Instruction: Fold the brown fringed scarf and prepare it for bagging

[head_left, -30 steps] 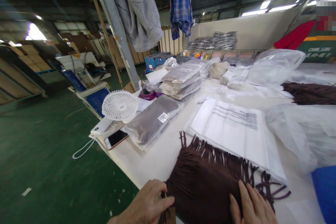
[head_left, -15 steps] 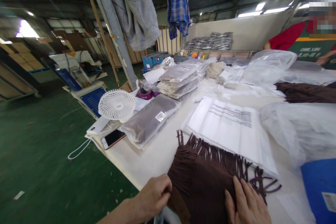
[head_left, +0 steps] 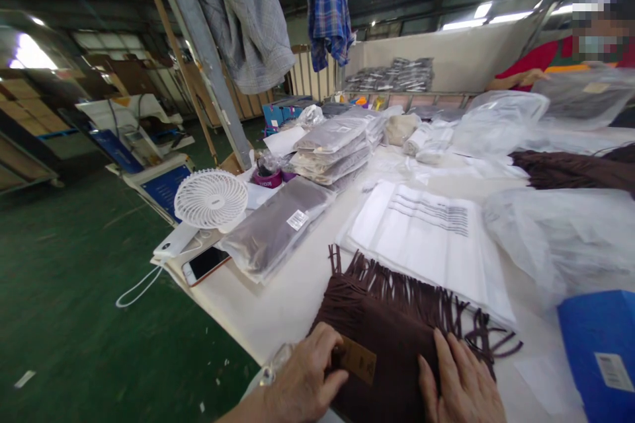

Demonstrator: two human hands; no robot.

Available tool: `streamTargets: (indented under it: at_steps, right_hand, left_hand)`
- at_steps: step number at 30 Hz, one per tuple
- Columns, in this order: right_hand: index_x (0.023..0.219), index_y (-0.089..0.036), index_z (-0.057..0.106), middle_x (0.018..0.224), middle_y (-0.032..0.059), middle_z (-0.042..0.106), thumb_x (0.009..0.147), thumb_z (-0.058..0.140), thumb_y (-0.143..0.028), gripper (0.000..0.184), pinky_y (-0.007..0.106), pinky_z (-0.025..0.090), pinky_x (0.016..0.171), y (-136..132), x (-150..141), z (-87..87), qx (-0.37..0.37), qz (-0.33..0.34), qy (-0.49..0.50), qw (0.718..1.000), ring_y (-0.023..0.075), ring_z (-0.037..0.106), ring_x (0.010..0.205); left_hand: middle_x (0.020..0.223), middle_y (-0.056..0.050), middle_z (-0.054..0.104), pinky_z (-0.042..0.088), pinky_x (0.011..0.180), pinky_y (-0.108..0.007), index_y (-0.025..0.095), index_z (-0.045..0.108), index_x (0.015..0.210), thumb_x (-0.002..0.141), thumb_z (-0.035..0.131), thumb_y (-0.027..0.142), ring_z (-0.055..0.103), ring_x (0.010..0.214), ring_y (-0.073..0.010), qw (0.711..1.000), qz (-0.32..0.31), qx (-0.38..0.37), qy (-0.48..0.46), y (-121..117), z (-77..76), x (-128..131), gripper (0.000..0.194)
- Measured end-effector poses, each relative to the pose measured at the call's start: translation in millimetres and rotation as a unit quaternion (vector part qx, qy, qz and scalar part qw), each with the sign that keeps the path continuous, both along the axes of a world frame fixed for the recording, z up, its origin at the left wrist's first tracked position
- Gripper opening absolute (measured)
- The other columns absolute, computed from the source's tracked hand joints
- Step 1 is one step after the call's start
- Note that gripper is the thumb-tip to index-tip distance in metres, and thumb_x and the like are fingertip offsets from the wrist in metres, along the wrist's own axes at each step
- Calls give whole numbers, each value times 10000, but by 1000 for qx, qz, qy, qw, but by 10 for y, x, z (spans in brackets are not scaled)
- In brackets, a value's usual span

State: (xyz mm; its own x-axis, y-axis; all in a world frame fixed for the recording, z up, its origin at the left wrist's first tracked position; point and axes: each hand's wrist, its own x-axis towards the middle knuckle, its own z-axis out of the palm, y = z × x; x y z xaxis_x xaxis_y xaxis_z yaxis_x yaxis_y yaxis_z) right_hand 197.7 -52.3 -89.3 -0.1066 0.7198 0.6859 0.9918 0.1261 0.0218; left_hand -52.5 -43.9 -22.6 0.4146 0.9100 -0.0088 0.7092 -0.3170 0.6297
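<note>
Left hand (head_left: 308, 370) with rectangular tag (head_left: 361, 361) in grip, right hand (head_left: 460, 380) flat on fringed brown cloth (head_left: 389, 327)

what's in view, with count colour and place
Table: 1, white, centre
Fringed cloth: 1, dark brown, foreground
Tag: 1, brown, foreground
Folded cloth: unclear count, white, centre
Farther cloth: unclear count, brown, right
Barcoded packet: 1, grey, centre left
Packet stack: 1, grey, behind it
Fan: 1, white, table's left edge
Phone: 1, black screen, near fan
Hanging garments: at least 2, grey, blue, top
Labelled item: 1, blue, lower right
Plastic bags: several, translucent, right
Person: 1, red sleeve, background
Left hand: 1, at tag
Right hand: 1, on fringed cloth
</note>
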Motion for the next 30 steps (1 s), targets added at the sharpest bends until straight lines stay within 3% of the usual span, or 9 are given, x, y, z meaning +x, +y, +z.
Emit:
streamTargets:
  at_steps: [5, 10, 13, 16, 18, 20, 24, 27, 30]
  right_hand:
    - [1304, -125, 416, 1161, 156, 569, 922, 314, -390, 476, 459, 416, 941, -4, 5, -133, -19, -12, 39, 999, 280, 528, 1092]
    - [1282, -104, 413, 1185, 162, 550, 925, 283, -481, 535, 430, 478, 866, -2, 100, -17, -48, 15, -1, 999, 279, 533, 1085]
    - [1328, -150, 365, 1306, 125, 473, 923, 335, -448, 504, 376, 497, 889, -62, 252, 129, -101, 36, 47, 993, 242, 503, 1151]
    - [1317, -208, 392, 1362, 79, 429, 890, 383, -495, 515, 376, 475, 955, -130, 496, 301, -140, -6, 223, 965, 239, 478, 1192]
    - [1263, -220, 451, 1329, 72, 471, 838, 421, -576, 555, 406, 436, 1004, -155, 680, 408, -208, -79, 396, 891, 261, 475, 1195]
    - [1195, -193, 484, 1240, 103, 547, 765, 498, -629, 612, 411, 440, 997, -149, 838, 473, -271, -130, 578, 759, 279, 511, 1153]
    - [998, -126, 518, 921, 136, 676, 578, 740, -551, 637, 326, 549, 770, -23, 975, 434, -308, -121, 809, 485, 283, 635, 920]
    - [818, -129, 565, 795, 109, 691, 560, 790, -452, 470, 262, 539, 613, 122, 961, 393, -364, -107, 837, 395, 248, 665, 765]
    - [773, -122, 615, 748, 91, 692, 663, 740, -427, 348, 253, 531, 595, 235, 942, 451, -425, -60, 839, 335, 219, 665, 709]
  left_hand:
    - [1131, -118, 537, 506, 815, -287, 166, 379, 1147, 722, 628, 127, 557, 996, -219, 989, -82, 116, 49, -32, -38, -72, 494]
    - [1013, -166, 605, 552, 717, -281, 97, 415, 1166, 839, 495, 247, 626, 870, -240, 922, -111, 339, 152, 14, -185, -118, 368]
    - [912, -156, 609, 560, 601, -335, 110, 504, 1092, 828, 519, 312, 626, 726, -255, 905, -123, 366, 178, 42, -178, -103, 333]
    - [944, -139, 593, 545, 617, -361, 161, 527, 1143, 845, 520, 394, 607, 756, -256, 931, -110, 328, 118, 110, -126, -140, 379]
    - [1045, -128, 578, 524, 749, -378, 207, 531, 1174, 883, 457, 410, 590, 899, -255, 965, -40, 259, 24, 235, -77, -204, 362]
    - [1059, -124, 588, 494, 828, -384, 196, 576, 1097, 859, 466, 454, 580, 955, -251, 987, 82, 119, -71, 439, -18, -267, 367]
    - [908, -117, 648, 493, 797, -347, 136, 597, 900, 618, 656, 556, 617, 869, -249, 902, 244, -258, -247, 933, 109, -290, 510]
    - [817, -76, 663, 476, 717, -266, 130, 599, 809, 489, 753, 532, 621, 775, -185, 818, 228, -434, -301, 1217, 171, -243, 536]
    - [724, -61, 659, 456, 633, -240, 116, 630, 728, 432, 788, 539, 601, 662, -149, 800, 197, -500, -267, 1413, 188, -221, 540]
